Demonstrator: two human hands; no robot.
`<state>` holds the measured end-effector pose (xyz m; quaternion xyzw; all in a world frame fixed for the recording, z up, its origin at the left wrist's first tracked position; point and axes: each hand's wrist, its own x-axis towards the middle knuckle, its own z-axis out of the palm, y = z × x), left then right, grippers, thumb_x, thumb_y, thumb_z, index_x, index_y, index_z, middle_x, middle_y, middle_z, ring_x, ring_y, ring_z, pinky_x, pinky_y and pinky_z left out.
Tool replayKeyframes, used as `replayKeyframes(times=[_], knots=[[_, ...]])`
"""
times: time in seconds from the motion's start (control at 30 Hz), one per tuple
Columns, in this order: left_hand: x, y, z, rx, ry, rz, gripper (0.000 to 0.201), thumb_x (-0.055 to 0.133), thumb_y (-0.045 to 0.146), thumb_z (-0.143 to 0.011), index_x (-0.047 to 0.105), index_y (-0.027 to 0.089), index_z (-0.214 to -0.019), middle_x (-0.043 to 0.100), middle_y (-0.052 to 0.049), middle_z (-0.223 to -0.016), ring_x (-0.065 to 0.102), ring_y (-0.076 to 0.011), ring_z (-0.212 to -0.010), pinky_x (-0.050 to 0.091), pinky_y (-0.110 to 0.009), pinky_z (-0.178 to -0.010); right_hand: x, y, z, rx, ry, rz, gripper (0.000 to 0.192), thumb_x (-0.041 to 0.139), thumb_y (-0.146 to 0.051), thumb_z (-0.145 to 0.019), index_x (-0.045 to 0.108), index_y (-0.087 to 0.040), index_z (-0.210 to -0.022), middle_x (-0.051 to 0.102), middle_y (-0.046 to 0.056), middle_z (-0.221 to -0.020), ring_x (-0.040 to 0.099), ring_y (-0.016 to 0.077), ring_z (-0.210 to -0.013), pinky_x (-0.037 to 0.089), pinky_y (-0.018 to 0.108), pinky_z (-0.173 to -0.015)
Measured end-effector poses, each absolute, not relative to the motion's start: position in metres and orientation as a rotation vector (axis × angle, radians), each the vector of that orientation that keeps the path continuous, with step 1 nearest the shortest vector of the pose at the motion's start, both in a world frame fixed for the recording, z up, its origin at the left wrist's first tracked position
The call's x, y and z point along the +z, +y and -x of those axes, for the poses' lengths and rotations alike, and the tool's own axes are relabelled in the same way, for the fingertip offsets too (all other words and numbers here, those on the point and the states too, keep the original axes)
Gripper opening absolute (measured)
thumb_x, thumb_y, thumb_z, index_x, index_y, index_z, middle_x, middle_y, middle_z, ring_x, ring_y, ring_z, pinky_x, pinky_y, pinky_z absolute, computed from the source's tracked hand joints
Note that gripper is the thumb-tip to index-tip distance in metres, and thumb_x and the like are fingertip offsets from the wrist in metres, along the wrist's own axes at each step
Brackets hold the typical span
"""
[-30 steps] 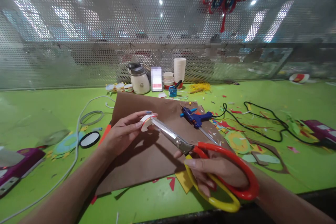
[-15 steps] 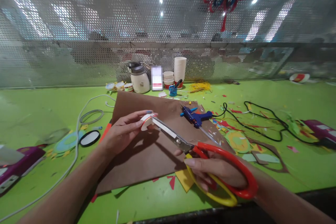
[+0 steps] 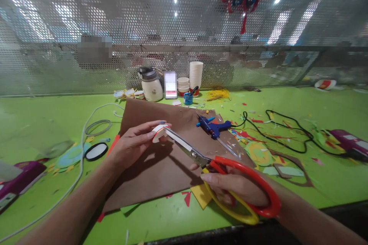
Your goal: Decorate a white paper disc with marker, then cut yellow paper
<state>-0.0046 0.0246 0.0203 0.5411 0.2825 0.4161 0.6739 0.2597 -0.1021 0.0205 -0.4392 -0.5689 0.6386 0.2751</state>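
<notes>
My left hand [image 3: 136, 139] pinches a small white paper piece with a red line along it [image 3: 158, 134], probably part of a paper cup. Scissors with one red and one yellow handle [image 3: 247, 164] are in my right hand [image 3: 232, 185], its fingers through the loops. The tips of the blades meet the paper piece beside my left fingertips, and the blades look nearly closed. Both hands are above a brown sheet of paper [image 3: 143, 183]. On the sheet's right side lies a blue glue gun [image 3: 212, 126] with a clear glue stick in its back.
Behind the sheet stand a white jug [image 3: 151, 89], a phone [image 3: 170, 86], a stack of paper cups [image 3: 196, 76] and a small blue jar [image 3: 188, 98]. A black cord [image 3: 287, 148] crosses paper scraps at right. A white cable [image 3: 83, 149] runs along the left.
The view has shifted slightly, so everything sits a little further left. The hands, scissors and paper piece hold nearly the same pose.
</notes>
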Motion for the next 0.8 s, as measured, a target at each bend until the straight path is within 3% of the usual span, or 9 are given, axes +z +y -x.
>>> replayKeyframes(times=[0.53,0.8], knots=[[0.023,0.024,0.004,0.929,0.653,-1.206,0.033,0.070,0.020,-0.081,0.074,0.017,-0.114,0.071,-0.015,-0.125,0.069,-0.0272,-0.104,0.056,-0.038,-0.093,0.009,-0.100,-0.264,1.586,-1.602,1.167,0.045,0.057,-0.048,-0.092,0.050,-0.018,-0.060,0.046,-0.006,-0.048,0.040,0.0061,-0.042,0.032,0.021,-0.043],[0.025,0.022,0.003,0.939,0.638,-1.212,0.032,0.070,0.019,-0.081,0.076,0.018,-0.112,0.072,-0.015,-0.124,0.069,-0.0273,-0.103,0.057,-0.037,-0.088,0.007,-0.097,-0.268,1.708,-1.534,1.036,0.040,0.061,-0.045,-0.093,0.055,-0.017,-0.065,0.049,-0.005,-0.053,0.044,0.0073,-0.047,0.037,0.021,-0.047]])
